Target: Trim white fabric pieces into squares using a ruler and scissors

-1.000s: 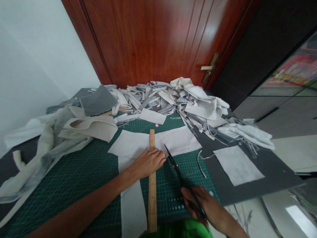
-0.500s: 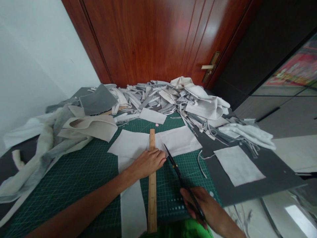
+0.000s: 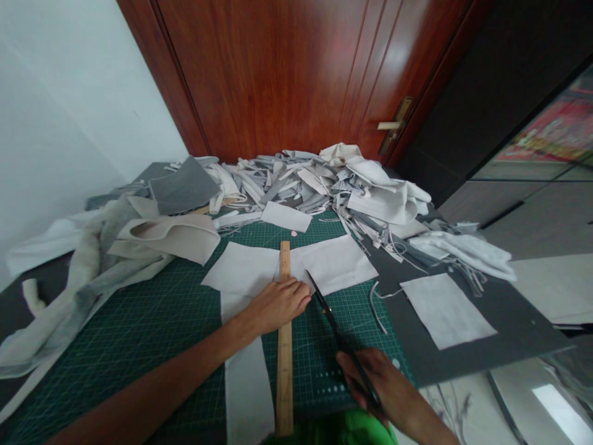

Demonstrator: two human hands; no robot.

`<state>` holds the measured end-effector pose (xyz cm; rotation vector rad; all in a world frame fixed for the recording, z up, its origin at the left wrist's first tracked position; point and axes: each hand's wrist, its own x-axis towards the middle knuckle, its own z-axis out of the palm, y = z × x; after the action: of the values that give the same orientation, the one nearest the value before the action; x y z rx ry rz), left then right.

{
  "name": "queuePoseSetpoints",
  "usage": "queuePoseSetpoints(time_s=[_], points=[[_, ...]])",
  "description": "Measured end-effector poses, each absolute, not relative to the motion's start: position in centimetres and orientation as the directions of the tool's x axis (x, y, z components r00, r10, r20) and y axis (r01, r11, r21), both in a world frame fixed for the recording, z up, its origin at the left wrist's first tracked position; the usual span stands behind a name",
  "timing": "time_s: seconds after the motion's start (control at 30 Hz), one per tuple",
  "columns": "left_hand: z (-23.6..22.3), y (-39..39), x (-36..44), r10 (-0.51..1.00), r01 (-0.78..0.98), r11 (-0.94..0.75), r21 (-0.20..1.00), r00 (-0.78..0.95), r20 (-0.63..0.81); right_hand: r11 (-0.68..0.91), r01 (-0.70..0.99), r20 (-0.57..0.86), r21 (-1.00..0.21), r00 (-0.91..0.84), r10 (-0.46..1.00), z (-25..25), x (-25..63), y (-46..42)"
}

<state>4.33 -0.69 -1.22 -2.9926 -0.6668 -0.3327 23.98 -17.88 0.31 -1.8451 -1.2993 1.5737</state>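
My left hand lies flat across a wooden ruler, pressing it down on a green cutting mat. The ruler runs over white fabric pieces and a long white fabric strip. Another white fabric piece lies just right of the ruler's far end. My right hand grips black-handled scissors, their closed blades pointing up and left, with the tips near that piece's lower edge. The scissors lie to the right of my left hand, not touching it.
A heap of white and grey fabric scraps lies against a red-brown wooden door. Beige cloth lies on the left. A dark grey board with a white fabric square lies on the right.
The view has shifted slightly. My hands, the scissors and the ruler stay nearly where they were.
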Motion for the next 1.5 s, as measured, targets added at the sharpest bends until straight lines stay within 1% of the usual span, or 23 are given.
queuePoseSetpoints(time_s=[0.17, 0.33, 0.4, 0.5, 0.6, 0.77, 0.9, 1.1, 1.37, 1.5], points=[[-1.1, -0.7, 4.4, 0.415, 0.428, -0.904, -0.011, 0.882, 0.223, -0.566, 0.349, -0.61, -0.746, -0.019, 0.792, 0.3, 23.5, -18.1], [-1.2, -0.6, 4.4, 0.404, 0.419, -0.908, -0.015, 0.884, 0.233, -0.565, 0.313, -0.599, -0.764, -0.014, 0.801, 0.5, 23.2, -18.2], [-1.2, -0.6, 4.4, 0.399, 0.415, -0.91, -0.015, 0.885, 0.24, -0.564, 0.282, -0.594, -0.776, -0.029, 0.804, 0.5, 23.3, -18.2], [-1.3, -0.7, 4.4, 0.396, 0.411, -0.912, -0.008, 0.884, 0.249, -0.572, 0.19, -0.594, -0.798, -0.084, 0.8, 0.6, 23.7, -18.1], [-1.4, -0.8, 4.3, 0.391, 0.407, -0.913, -0.007, 0.882, 0.264, -0.606, 0.113, -0.617, -0.787, -0.16, 0.771, 0.8, 24.5, -17.9], [-1.5, -0.9, 4.4, 0.389, 0.401, -0.916, 0.005, 0.885, 0.257, -0.605, 0.144, -0.62, -0.783, -0.255, 0.742, 1.7, 25.3, -17.2], [-1.3, -1.2, 4.6, 0.389, 0.401, -0.916, -0.003, 0.89, 0.236, -0.615, 0.216, -0.651, -0.759, -0.237, 0.721, 2.6, 25.2, -16.5], [-1.4, -1.7, 4.7, 0.392, 0.392, -0.919, 0.048, 0.889, 0.238, -0.616, 0.25, -0.664, -0.747, -0.217, 0.716, 3.3, 24.6, -15.4], [-1.7, -1.9, 4.7, 0.394, 0.386, -0.919, 0.087, 0.88, 0.265, -0.65, 0.177, -0.673, -0.739, -0.186, 0.716, 2.1, 24.3, -15.3], [-1.7, -2.0, 4.8, 0.388, 0.377, -0.921, 0.096, 0.877, 0.282, -0.681, 0.145, -0.696, -0.718, -0.133, 0.706, 1.7, 23.9, -15.4]])
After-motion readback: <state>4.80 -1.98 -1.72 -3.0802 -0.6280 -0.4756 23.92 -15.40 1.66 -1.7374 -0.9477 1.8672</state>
